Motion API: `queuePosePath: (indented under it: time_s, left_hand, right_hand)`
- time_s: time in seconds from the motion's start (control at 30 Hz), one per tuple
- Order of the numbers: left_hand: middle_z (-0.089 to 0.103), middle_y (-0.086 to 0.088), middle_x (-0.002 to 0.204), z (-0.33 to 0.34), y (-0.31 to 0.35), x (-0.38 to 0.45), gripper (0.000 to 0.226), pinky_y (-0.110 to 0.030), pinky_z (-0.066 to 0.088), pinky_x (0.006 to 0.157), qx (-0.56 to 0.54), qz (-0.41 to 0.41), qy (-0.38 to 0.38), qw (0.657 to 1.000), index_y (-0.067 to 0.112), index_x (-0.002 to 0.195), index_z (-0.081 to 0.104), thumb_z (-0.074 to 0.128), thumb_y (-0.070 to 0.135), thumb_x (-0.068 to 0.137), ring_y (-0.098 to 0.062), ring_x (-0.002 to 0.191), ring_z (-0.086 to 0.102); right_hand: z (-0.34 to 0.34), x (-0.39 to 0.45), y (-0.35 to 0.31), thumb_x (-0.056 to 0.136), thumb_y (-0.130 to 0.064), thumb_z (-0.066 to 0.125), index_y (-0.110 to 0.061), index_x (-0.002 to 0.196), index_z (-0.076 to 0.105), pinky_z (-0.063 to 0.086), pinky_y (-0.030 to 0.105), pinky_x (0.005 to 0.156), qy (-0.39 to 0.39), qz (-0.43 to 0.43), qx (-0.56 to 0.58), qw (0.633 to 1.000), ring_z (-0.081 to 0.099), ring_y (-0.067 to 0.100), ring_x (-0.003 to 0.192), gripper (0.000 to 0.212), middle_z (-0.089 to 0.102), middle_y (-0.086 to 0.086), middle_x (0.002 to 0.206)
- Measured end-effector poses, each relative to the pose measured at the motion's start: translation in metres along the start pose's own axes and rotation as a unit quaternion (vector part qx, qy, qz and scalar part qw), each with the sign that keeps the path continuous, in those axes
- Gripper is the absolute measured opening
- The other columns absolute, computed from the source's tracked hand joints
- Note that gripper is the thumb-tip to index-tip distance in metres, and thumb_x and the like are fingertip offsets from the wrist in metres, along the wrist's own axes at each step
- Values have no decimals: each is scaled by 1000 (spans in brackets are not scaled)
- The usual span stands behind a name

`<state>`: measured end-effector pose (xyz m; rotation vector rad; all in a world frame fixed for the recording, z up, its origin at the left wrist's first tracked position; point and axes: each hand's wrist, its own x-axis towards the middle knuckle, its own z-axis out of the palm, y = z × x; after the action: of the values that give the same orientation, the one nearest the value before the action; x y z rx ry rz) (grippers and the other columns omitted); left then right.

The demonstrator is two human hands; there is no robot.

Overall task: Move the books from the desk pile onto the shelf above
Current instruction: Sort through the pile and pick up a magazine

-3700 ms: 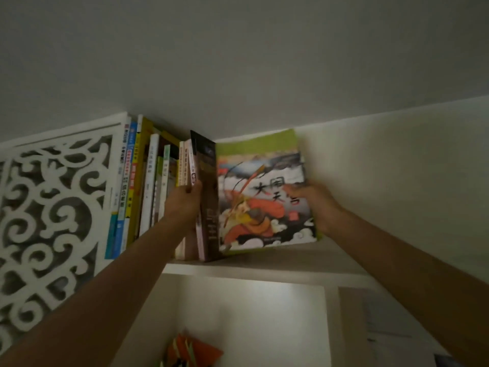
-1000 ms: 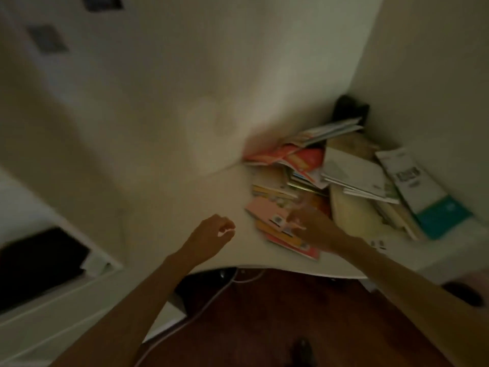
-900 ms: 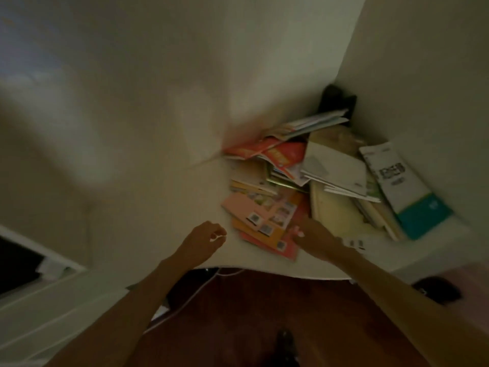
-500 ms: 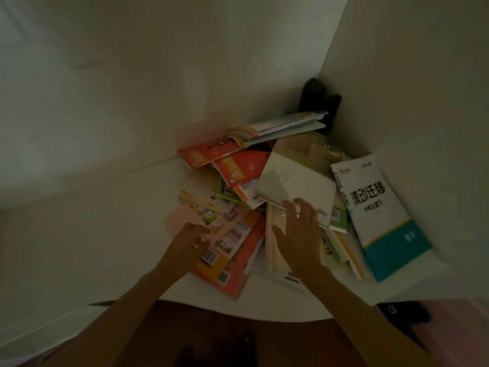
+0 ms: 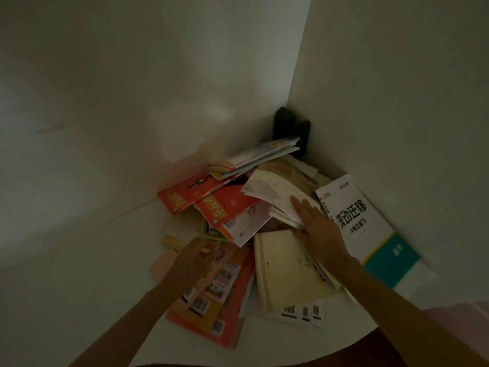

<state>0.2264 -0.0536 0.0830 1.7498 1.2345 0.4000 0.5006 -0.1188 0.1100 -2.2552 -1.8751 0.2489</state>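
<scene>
Both hands now on book pile (image 5: 251,234), white corner desk (image 5: 79,260).

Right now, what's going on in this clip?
A person is bent over a messy pile of books in the corner of a white desk. The right hand lies flat, fingers straight, on a white booklet near the top of the heap. The left hand is over the pink and orange books at the near edge, fingers bent; whether it grips one is too blurred to tell. Nothing is lifted, and the shelf is out of view.
</scene>
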Motion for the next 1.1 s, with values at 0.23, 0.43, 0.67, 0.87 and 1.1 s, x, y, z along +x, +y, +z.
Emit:
queuePosePath:
  time_s: [0.23,0.43,0.67,0.87,1.1]
  left_hand:
    - [65,-2,83,-11,52,11,14,-17,52,60,-210,-42,-46,976,15,91,61,49,9,95,-9,68,64]
    - [69,-15,101,8,91,4,35,-31,55,71,-320,-113,-151,928,2,113,57,50,30,93,-21,79,69]
    - [73,-5,98,20,106,3,64,-37,52,83,-442,-150,-205,860,11,108,59,43,65,77,-23,96,68]
    - [70,-16,105,-12,93,-7,40,-47,54,80,-693,-77,-62,715,10,120,56,58,25,82,-33,91,68]
    - [73,-13,83,-56,-3,-35,19,-37,58,56,-624,-159,76,761,6,101,61,55,17,86,-27,68,70]
  right_hand:
    - [-75,-15,-37,88,-26,65,-23,120,53,48,13,48,164,84,268,946,58,-3,51,34,61,-10,74]
    - [-120,-34,-64,85,-5,62,-14,94,56,41,6,46,327,111,388,855,58,-7,57,15,56,-11,71]
    - [-109,-59,-110,87,-7,61,-28,87,57,53,16,55,388,149,546,727,67,2,70,22,68,-5,74]
    - [-39,-56,-139,87,-14,59,-23,106,59,55,29,60,136,234,799,536,71,15,81,21,72,3,99]
    - [20,-44,-129,80,-47,67,-12,127,53,50,44,94,-75,156,838,518,61,27,112,60,59,19,125]
